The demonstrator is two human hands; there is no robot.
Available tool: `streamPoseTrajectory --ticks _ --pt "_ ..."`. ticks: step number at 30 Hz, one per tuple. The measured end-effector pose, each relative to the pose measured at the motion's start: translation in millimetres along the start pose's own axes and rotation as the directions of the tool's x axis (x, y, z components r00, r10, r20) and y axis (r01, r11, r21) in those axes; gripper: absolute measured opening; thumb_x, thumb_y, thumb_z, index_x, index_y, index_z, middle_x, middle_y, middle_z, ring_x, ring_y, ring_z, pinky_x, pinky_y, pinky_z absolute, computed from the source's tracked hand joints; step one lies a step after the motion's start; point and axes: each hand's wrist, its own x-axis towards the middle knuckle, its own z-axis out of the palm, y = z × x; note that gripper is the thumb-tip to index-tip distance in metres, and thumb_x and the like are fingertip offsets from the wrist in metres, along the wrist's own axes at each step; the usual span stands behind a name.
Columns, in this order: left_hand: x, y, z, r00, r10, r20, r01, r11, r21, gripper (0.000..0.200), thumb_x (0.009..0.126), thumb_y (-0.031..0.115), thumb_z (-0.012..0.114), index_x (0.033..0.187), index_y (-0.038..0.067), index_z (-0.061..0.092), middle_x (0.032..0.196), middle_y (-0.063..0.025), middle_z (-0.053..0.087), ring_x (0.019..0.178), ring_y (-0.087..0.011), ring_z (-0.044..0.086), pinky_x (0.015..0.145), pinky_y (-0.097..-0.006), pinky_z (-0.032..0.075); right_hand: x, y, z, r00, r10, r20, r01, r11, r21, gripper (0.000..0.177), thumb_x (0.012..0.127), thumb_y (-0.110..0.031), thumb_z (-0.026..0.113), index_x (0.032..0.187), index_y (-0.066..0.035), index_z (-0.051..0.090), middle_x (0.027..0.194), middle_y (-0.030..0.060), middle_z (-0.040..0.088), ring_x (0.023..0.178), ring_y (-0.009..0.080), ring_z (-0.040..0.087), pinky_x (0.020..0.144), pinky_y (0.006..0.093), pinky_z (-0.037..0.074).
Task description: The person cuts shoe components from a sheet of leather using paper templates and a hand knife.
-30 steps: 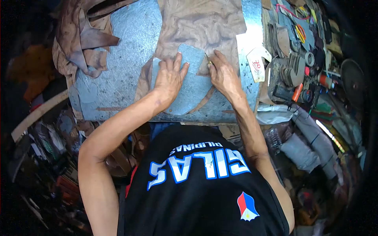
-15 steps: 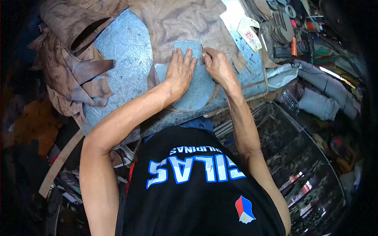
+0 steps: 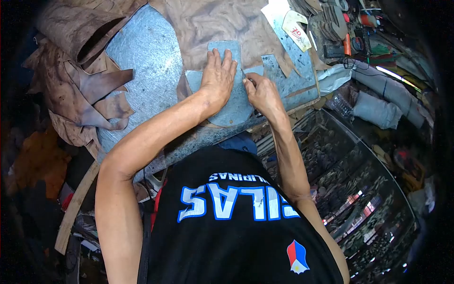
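I see the left hand (image 3: 218,78) flat, fingers spread, palm down on the grey template (image 3: 234,103), pinning it. The template sits on the brown leather sheet (image 3: 222,23), which lies on the metal work sheet (image 3: 146,61). The right hand (image 3: 262,92) is clenched, touching the template's right edge, fingertips pinched on a small tool (image 3: 248,81) that is mostly hidden. The hands are just beside each other. Leather scraps (image 3: 80,80) are piled well to the left.
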Motion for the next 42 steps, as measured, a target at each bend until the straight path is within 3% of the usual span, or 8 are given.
streamPoseTrajectory --ticks 8,11,13,17,19,25,35,42 --pt "-3 5 0 0.998 -0.020 -0.062 0.022 0.999 0.042 0.085 0.077 0.045 0.069 0.147 0.008 0.037 0.149 -0.0188 0.033 0.137 -0.0408 0.031 0.112 -0.0510 0.024 19 14 -30 0.978 0.007 0.210 -0.002 1.000 -0.025 0.028 0.090 -0.020 0.060 0.103 0.002 0.067 0.094 0.0294 0.064 0.089 0.0472 0.062 0.079 0.0473 0.050" --pt "-14 23 -3 0.994 -0.063 -0.089 0.070 0.995 0.073 0.059 0.087 0.032 0.058 0.138 0.006 0.047 0.142 -0.0205 0.042 0.132 -0.0384 0.039 0.109 -0.0480 0.028 32 23 -52 0.920 -0.349 0.176 0.363 0.930 -0.051 0.026 0.090 -0.019 0.060 0.107 -0.002 0.069 0.103 0.0230 0.067 0.094 0.0399 0.064 0.081 0.0420 0.050" --pt "-19 34 -3 0.985 -0.082 -0.150 0.091 0.994 0.053 0.036 0.092 0.016 0.047 0.124 0.003 0.059 0.133 -0.0214 0.050 0.122 -0.0353 0.048 0.105 -0.0414 0.034 50 34 -60 0.861 -0.430 0.272 0.468 0.879 -0.091 0.025 0.090 -0.018 0.060 0.107 -0.003 0.069 0.101 0.0211 0.067 0.093 0.0388 0.064 0.080 0.0412 0.051" --pt "-17 45 -6 0.985 -0.170 -0.032 0.167 0.982 -0.082 0.042 0.090 0.021 0.052 0.129 0.003 0.056 0.136 -0.0229 0.047 0.123 -0.0372 0.048 0.104 -0.0412 0.036 78 47 -65 0.696 -0.592 0.407 0.677 0.730 -0.096 0.022 0.088 -0.017 0.062 0.106 -0.005 0.069 0.097 0.0156 0.068 0.089 0.0353 0.065 0.078 0.0410 0.051" --pt "-18 52 -5 0.961 -0.249 -0.123 0.234 0.964 -0.123 0.053 0.084 0.023 0.063 0.133 0.005 0.053 0.139 -0.0252 0.044 0.123 -0.0392 0.047 0.103 -0.0428 0.038 84 47 -67 0.630 -0.641 0.438 0.738 0.670 -0.080 0.021 0.088 -0.017 0.061 0.106 -0.008 0.070 0.096 0.0137 0.068 0.089 0.0338 0.065 0.078 0.0413 0.052" --pt "-18 56 -3 0.960 -0.264 -0.093 0.237 0.944 -0.228 0.073 0.074 0.024 0.076 0.139 0.010 0.048 0.142 -0.0272 0.039 0.127 -0.0420 0.045 0.103 -0.0446 0.039 90 49 -70 0.592 -0.634 0.498 0.764 0.638 -0.095 0.022 0.089 -0.016 0.062 0.106 -0.006 0.069 0.099 0.0137 0.068 0.091 0.0340 0.064 0.079 0.0405 0.051" --pt "-16 57 -6 0.963 -0.269 -0.031 0.255 0.939 -0.230 0.077 0.074 0.027 0.077 0.142 0.010 0.045 0.144 -0.0277 0.037 0.129 -0.0424 0.043 0.105 -0.0448 0.038 92 50 -68 0.551 -0.654 0.518 0.798 0.595 -0.097 0.023 0.089 -0.014 0.060 0.109 -0.006 0.068 0.095 0.0127 0.065 0.089 0.0340 0.063 0.077 0.0426 0.050" --pt "-10 58 -13 0.964 -0.251 -0.086 0.235 0.958 -0.162 0.066 0.079 0.008 0.064 0.141 0.021 0.047 0.136 -0.0291 0.041 0.118 -0.0453 0.050 0.096 -0.0441 0.043 93 37 -67 0.559 -0.591 0.581 0.805 0.555 -0.209 0.027 0.090 -0.015 0.058 0.114 -0.010 0.068 0.096 0.0160 0.066 0.093 0.0341 0.065 0.081 0.0426 0.052"
